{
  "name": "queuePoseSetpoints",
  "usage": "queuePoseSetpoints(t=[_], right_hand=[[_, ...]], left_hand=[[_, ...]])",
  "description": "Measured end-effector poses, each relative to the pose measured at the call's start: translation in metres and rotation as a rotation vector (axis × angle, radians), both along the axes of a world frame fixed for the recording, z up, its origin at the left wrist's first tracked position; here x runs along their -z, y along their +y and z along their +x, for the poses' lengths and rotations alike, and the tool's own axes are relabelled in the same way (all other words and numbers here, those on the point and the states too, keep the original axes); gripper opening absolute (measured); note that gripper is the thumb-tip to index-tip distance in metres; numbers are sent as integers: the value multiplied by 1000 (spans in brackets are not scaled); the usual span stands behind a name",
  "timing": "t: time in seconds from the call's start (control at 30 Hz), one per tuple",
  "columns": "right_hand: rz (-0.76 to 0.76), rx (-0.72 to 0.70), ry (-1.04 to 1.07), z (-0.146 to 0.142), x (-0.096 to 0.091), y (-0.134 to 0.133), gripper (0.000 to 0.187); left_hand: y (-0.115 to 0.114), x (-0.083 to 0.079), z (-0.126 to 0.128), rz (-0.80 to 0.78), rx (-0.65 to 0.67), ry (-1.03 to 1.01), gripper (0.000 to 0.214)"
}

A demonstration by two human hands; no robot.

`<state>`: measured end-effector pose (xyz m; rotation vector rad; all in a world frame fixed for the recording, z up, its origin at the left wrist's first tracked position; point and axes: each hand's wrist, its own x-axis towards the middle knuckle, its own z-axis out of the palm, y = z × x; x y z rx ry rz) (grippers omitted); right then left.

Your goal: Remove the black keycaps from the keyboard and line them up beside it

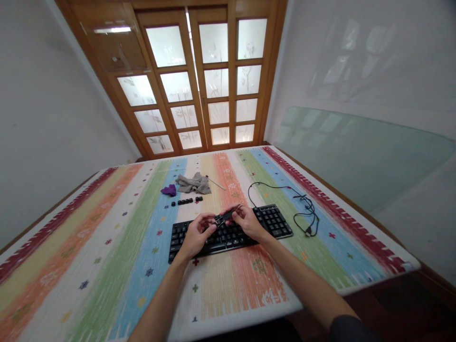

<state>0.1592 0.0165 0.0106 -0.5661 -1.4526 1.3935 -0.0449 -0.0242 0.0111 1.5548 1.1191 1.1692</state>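
A black keyboard (221,240) lies across the striped cloth in front of me, slightly turned. Over its middle, my right hand (247,223) grips what looks like a keycap puller (227,216), with a dark handle and thin metal wires. The wires point toward my left hand (197,235), whose thumb and fingers are closed around their end. Something small and dark shows at those fingertips, too small to name surely. Beyond the keyboard sit several loose black keycaps (185,201) in a broken row.
Behind the keycaps are a crumpled grey cloth (194,184), a purple cloth (168,190) and a thin stick (216,183). A coiled black USB cable (309,211) lies at the keyboard's right. The striped tablecloth (107,266) covers the table; wooden doors (199,85) stand beyond.
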Motion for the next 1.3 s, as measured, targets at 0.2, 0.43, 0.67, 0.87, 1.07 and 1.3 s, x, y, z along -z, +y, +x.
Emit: queuePoseSetpoints(t=[0.2, 0.43, 0.67, 0.87, 1.07, 1.3], right_hand=[[14, -5, -12, 0, 0, -1, 40], [88, -3, -142, -2, -3, -6, 38], [34, 62, -47, -4, -3, -6, 32], [-4, 118, 0, -5, -2, -4, 30], [-44, 215, 40, -1, -4, 0, 28], [-102, 225, 70, -2, -3, 2, 29]], left_hand=[[-1, -1, 5, -35, 21, -3, 42], [-3, -7, 10, -62, 76, 53, 40], [1, -8, 8, -62, 73, 43, 36], [6, -10, 5, -68, 31, 50, 33], [19, -15, -3, 23, -27, 186, 29], [46, -15, -12, 106, 0, 271, 25]])
